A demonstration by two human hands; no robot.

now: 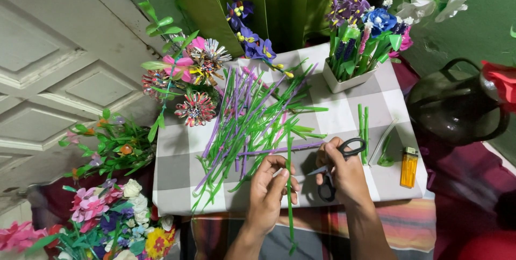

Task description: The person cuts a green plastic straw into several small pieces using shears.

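Note:
My left hand (271, 190) pinches a long thin green straw (290, 206) that runs from the pile down past the table's front edge. My right hand (344, 177) grips black-handled scissors (336, 166), with the blades pointing left toward the straw near my left fingers. A loose pile of green and purple straws (247, 120) fans out over the grey-and-white checked cloth (344, 117) just above both hands.
A white pot of artificial flowers (352, 50) stands at the back right. Two green sticks (363, 131), a clear tube and an orange lighter (409, 167) lie right of my hands. Paper flowers (188, 82) crowd the back left, more flowers (115, 211) lower left. A dark kettle (457, 107) sits right.

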